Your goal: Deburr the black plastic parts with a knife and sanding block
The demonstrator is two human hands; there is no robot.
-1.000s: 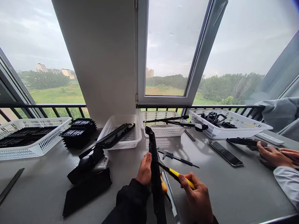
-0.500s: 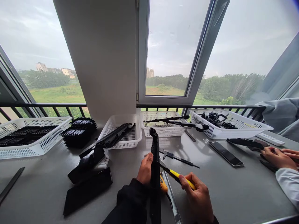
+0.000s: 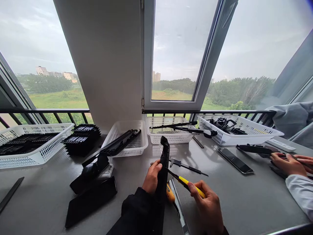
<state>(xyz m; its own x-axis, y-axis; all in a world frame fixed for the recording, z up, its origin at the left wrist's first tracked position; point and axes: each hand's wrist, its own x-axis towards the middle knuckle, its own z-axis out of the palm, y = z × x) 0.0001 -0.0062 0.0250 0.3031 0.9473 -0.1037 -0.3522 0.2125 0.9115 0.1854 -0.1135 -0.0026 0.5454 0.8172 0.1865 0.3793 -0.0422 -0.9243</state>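
A long black plastic part [image 3: 163,173] with a hooked top end stands tilted in front of me. My left hand [image 3: 152,178] is closed around its left side. In my right hand [image 3: 207,202] is a yellow and black utility knife [image 3: 188,185], its tip at the right edge of the part. Whether the tip touches the plastic I cannot tell. Just behind lie a caliper [image 3: 186,165] and, below the knife, a yellow-orange handled tool [image 3: 170,195] beside a metal ruler-like strip [image 3: 179,207]. The lower end of the part is partly hidden by my dark sleeve.
White baskets [image 3: 128,151] with black parts line the back of the grey table [image 3: 232,202]. To the left are a stack of black parts [image 3: 81,138] and a dark flat device [image 3: 91,202]. A phone [image 3: 236,160] lies right, near a co-worker's hands [image 3: 290,164] holding a black part.
The black part's top has tipped slightly right and lower in my left hand. The knife stays against its right side, nearly in the same place.
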